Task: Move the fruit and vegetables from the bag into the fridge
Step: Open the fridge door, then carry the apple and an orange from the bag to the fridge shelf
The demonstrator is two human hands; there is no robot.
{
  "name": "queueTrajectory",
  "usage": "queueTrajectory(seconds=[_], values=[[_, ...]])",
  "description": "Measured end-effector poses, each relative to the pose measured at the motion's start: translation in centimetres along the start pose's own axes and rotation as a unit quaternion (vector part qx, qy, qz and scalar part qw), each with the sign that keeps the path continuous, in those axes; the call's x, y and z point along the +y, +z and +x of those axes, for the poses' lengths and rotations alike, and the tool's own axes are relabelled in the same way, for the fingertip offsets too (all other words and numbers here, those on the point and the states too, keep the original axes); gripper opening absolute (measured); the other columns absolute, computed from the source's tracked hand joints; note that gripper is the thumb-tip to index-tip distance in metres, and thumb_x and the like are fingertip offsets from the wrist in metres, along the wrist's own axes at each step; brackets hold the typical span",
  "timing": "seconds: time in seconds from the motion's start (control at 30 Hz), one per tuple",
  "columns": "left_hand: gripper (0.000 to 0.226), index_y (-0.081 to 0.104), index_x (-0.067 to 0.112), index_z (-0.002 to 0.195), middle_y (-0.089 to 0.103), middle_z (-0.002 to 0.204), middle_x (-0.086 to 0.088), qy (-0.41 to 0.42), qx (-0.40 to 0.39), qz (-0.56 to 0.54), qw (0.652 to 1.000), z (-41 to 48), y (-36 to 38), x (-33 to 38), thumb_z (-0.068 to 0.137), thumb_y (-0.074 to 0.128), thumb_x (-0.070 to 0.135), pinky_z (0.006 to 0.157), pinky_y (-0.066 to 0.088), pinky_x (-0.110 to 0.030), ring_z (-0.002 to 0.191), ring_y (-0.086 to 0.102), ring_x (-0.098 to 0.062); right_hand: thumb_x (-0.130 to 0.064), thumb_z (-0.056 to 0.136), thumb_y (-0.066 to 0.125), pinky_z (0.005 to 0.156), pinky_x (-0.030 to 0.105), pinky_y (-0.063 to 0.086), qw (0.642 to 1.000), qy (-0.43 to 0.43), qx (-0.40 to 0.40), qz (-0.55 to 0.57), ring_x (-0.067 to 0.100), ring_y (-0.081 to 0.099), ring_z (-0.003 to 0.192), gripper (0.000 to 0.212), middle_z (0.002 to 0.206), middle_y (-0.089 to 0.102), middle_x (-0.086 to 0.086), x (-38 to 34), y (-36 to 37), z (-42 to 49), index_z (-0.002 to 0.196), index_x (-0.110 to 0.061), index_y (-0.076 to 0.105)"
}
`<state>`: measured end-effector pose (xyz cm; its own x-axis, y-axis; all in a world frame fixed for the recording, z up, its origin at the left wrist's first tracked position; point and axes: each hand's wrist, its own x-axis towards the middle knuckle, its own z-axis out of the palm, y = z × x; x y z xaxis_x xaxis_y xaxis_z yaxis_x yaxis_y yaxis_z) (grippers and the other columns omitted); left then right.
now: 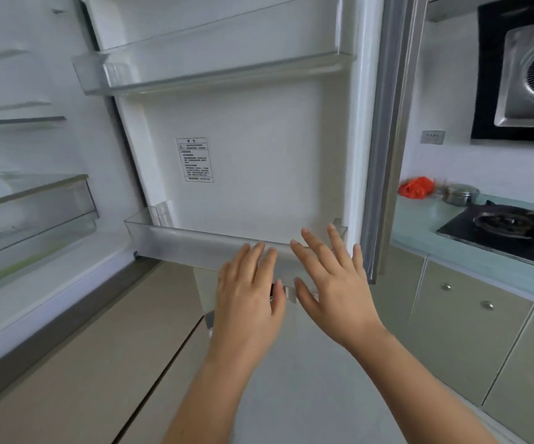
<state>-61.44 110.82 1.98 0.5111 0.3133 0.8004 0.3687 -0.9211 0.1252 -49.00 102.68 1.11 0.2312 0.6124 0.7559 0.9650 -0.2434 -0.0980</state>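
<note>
Counter holds a red bag. Left hand and right hand, fingers extended and empty, hover at the fridge door bin.

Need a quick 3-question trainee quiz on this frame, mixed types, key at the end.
1. True or false: the left hand and the right hand each hold a vegetable.
2. Where does the red bag lie? A) on the counter beside the steel pot B) in the left hand C) inside the fridge
3. Fill in: the fridge door stands ____.
Key: 1 false, both are empty with fingers straight; 2 A; 3 open.
</note>
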Motion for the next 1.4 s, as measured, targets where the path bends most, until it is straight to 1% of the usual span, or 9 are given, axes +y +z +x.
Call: queueTrajectory(seconds=[0.1,0.17,0.37,0.63,0.93,1.0,1.07,1.2,1.4], values=[[0.038,0.048,0.007,0.116,0.061,0.118,-0.016,0.022,0.004,-0.009,1.0,2.2,2.6,0.0,0.082,0.042,0.022,0.087,0.048,-0.048,0.112,0.055,-0.035,-0.034,0.083,0.04,0.1,0.057,0.014,1.0,0.019,0.0,-0.024,0.032,0.023,0.135,0.049,0.137,0.048,0.007,2.6,0.7,1.2,0.128,-0.016,0.051],[0.038,0.046,0.009,0.117,0.06,0.119,-0.016,0.028,-0.002,-0.013,1.0,3.6,4.1,0.0,0.082,0.041,0.023,0.088,0.048,-0.048,0.113,0.055,-0.035,-0.035,0.083,0.04,0.099,0.058,0.013,0.999,0.025,0.003,-0.038,0.029,0.023,0.133,0.05,0.136,0.05,0.007,4.2,1.3,2.1,0.127,-0.014,0.051],[0.041,0.051,0.008,0.115,0.062,0.117,-0.014,0.032,-0.038,0.015,0.999,7.7,8.4,-0.4,0.08,0.039,0.024,0.087,0.046,-0.052,0.112,0.056,-0.035,-0.036,0.079,0.04,0.094,0.061,0.024,0.997,0.047,-0.005,-0.062,0.035,0.046,0.124,0.053,0.128,0.057,0.008,8.9,3.5,5.2,0.123,-0.011,0.054],[0.043,0.057,0.007,0.115,0.062,0.118,-0.013,0.025,-0.054,0.027,0.998,11.5,13.1,-1.0,0.08,0.038,0.025,0.087,0.045,-0.055,0.113,0.056,-0.034,-0.041,0.079,0.04,0.088,0.061,0.043,0.996,0.064,-0.064,-0.008,0.032,0.049,0.12,0.053,0.121,0.06,0.008,15.0,6.7,10.0,0.12,-0.01,0.056],[0.041,0.054,0.01,0.114,0.062,0.118,-0.012,0.025,-0.051,0.026,0.998,13.5,15.3,-1.7,0.081,0.036,0.027,0.09,0.042,-0.055,0.114,0.055,-0.035,-0.046,0.08,0.038,0.099,0.058,0.034,0.993,0.071,-0.09,0.021,0.028,0.042,0.127,0.059,0.13,0.054,0.008,17.7,8.3,12.8,0.125,-0.012,0.054],[0.039,0.051,0.01,0.115,0.062,0.117,-0.012,0.039,-0.038,0.02,0.998,13.7,15.6,-1.8,0.082,0.037,0.026,0.09,0.042,-0.054,0.114,0.055,-0.034,-0.041,0.084,0.046,0.106,0.056,0.024,0.991,0.08,-0.102,0.024,0.025,0.035,0.132,0.053,0.136,0.048,0.006,17.7,8.0,12.9,0.13,-0.014,0.049],[0.037,0.049,0.011,0.114,0.062,0.116,-0.012,0.062,-0.023,0.006,0.998,13.9,15.8,-1.6,0.082,0.038,0.024,0.09,0.043,-0.054,0.113,0.055,-0.034,-0.031,0.086,0.055,0.106,0.055,0.021,0.991,0.085,-0.098,0.022,0.024,0.035,0.132,0.048,0.137,0.047,0.005,17.4,7.3,12.7,0.131,-0.015,0.048],[0.033,0.053,0.011,0.11,0.063,0.114,-0.012,0.096,-0.011,-0.053,0.994,14.1,16.5,0.5,0.081,0.041,0.022,0.09,0.043,-0.053,0.11,0.056,-0.033,-0.024,0.076,0.057,0.09,0.06,0.039,0.993,0.102,-0.014,-0.064,0.029,0.058,0.109,0.039,0.112,0.065,0.007,16.5,4.3,10.3,0.112,-0.01,0.063],[0.036,0.062,0.007,0.11,0.063,0.115,-0.01,0.169,-0.05,-0.184,0.967,13.5,18.7,6.0,0.081,0.045,0.021,0.09,0.045,-0.051,0.11,0.057,-0.031,-0.027,0.079,0.042,0.085,0.057,0.044,0.955,0.199,0.01,-0.222,0.03,0.062,0.102,0.039,0.104,0.068,0.008,15.8,-2.0,4.2,0.103,-0.008,0.067]])
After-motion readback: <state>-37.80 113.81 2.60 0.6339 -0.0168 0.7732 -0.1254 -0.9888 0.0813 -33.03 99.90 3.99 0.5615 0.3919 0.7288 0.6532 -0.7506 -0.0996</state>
